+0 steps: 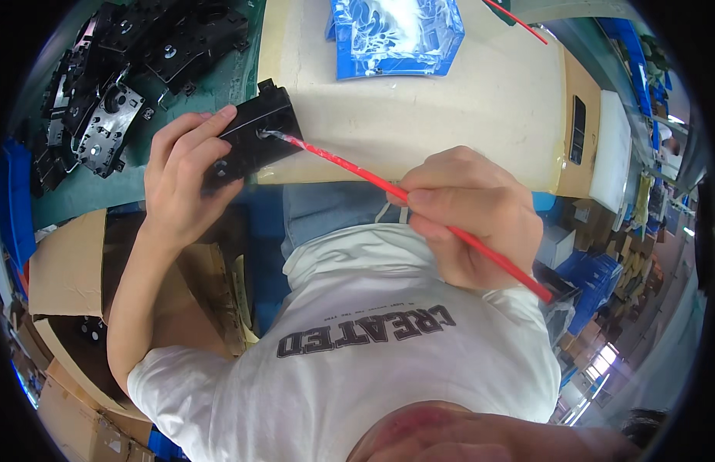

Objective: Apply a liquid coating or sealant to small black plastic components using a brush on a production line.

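My left hand is closed round a black box-shaped part, holding it tilted at the near left of the cardboard-coloured work surface. Between the fingers of my right hand is a thin red stick, slanting up to the left. White paste coats its far end, which touches the upper face of the black part. Beyond, a blue tray holds smeared white paste.
Several black mechanical assemblies with metal plates lie piled on the green mat at the far left. An opened cardboard box stands below the bench at left. Another thin red stick lies at the far right.
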The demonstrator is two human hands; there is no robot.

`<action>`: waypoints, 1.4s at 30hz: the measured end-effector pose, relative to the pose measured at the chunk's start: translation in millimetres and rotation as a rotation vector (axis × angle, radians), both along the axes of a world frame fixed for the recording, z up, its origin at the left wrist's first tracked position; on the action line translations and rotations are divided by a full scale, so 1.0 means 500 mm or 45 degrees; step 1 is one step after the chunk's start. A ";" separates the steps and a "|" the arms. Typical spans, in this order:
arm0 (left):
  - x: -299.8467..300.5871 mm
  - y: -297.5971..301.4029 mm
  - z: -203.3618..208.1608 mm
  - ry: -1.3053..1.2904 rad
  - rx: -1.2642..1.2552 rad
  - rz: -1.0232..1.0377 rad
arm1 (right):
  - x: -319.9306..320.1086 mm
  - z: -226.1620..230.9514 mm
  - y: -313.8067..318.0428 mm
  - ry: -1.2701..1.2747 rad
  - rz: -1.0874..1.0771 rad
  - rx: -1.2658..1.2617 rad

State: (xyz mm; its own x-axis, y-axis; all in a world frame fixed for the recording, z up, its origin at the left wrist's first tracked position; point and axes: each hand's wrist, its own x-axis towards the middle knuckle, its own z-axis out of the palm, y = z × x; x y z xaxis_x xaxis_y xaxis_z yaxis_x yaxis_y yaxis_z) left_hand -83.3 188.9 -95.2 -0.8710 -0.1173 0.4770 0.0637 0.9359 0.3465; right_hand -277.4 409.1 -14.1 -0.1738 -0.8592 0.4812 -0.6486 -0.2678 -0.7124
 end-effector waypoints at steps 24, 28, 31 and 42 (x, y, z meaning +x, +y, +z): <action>-0.001 0.007 0.021 -0.014 -0.041 0.007 | -0.085 -0.028 0.023 -0.607 -0.279 -0.182; -0.006 0.002 0.021 0.031 0.019 0.079 | -0.127 -0.093 0.051 -1.052 -0.403 -0.331; -0.010 0.001 0.039 -0.002 -0.031 0.083 | -0.147 -0.140 0.072 -1.330 -0.491 -0.417; 0.045 -0.104 0.195 0.455 0.210 0.919 | -0.179 -0.186 0.090 -1.623 -0.518 -0.612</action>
State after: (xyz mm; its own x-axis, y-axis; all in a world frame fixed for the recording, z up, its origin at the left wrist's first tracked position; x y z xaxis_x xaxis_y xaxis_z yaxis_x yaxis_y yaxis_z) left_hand -60.6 136.8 2.4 -0.3532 -0.6832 0.6392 -0.4017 0.7278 0.5559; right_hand -367.0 453.9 -106.9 -0.8946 -0.4455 0.0362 0.2686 -0.6006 -0.7531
